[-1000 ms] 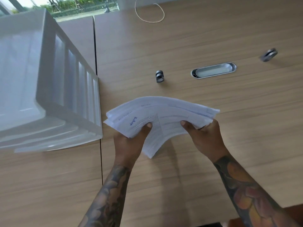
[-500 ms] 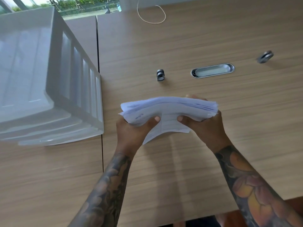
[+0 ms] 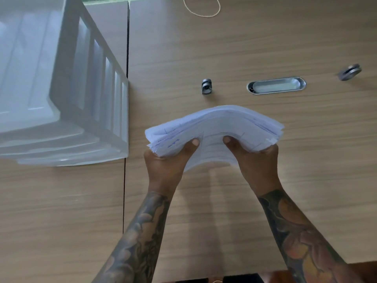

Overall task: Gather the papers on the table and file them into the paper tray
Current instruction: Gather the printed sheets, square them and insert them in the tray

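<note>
A stack of white printed papers (image 3: 220, 123) hangs above the wooden table (image 3: 224, 48), bowed upward in the middle. My left hand (image 3: 167, 164) grips its left end, thumb on top. My right hand (image 3: 255, 162) grips its right end the same way. The fingers under the stack are hidden. The white multi-tier paper tray (image 3: 95, 82) stands at the left, its open front facing me, about a hand's width from the papers.
Behind the papers lie a small metal fitting (image 3: 206, 86), an oval metal cable grommet (image 3: 276, 85) set in the tabletop and a second metal fitting (image 3: 349, 72) at far right. A looped thin cord (image 3: 202, 9) lies at the back. A seam (image 3: 126, 119) splits the table.
The loose, fanned sheets have been squared into one thicker stack. Both hands have closed in on its ends, and the stack now bows upward.
</note>
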